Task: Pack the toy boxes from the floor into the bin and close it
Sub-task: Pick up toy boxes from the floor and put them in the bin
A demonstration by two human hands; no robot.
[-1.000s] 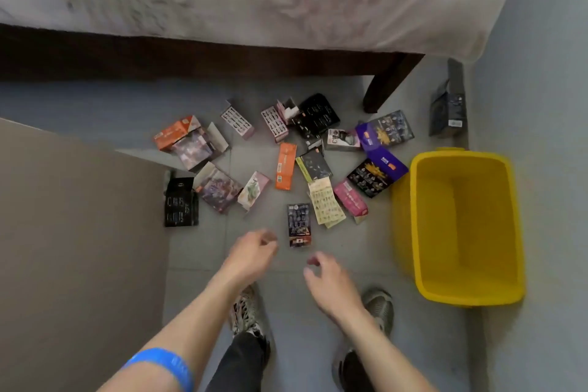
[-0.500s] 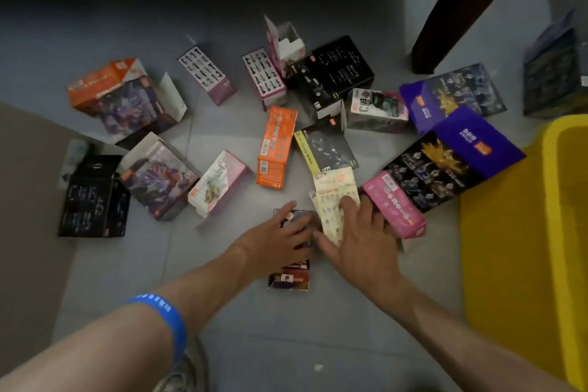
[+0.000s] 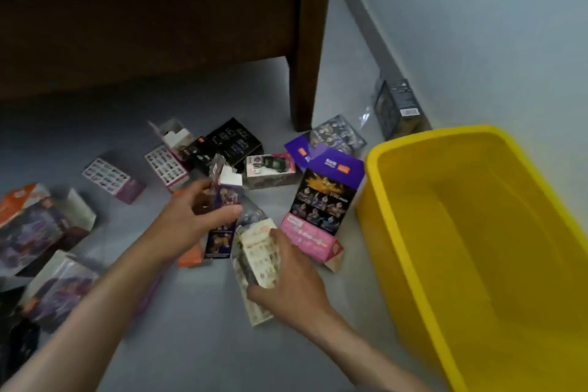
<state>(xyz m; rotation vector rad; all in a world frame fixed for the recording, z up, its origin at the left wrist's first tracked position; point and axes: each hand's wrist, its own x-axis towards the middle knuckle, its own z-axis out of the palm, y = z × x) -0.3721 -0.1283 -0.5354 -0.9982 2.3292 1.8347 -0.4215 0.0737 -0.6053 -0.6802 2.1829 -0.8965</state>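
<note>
A: What hides beneath the left fingers (image 3: 222, 212)?
B: Part of a dark purple cardboard box (image 3: 221, 240), its print blurred.
A: And the yellow plastic bin (image 3: 391, 232)?
B: Cut off rightward.

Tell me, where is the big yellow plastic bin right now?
In the head view, the big yellow plastic bin stands on the floor at the right, against the wall, just right of the purple-and-black toy box.

grey floor (image 3: 203, 344), scattered toy boxes (image 3: 111, 178), yellow bin (image 3: 477, 232)
</note>
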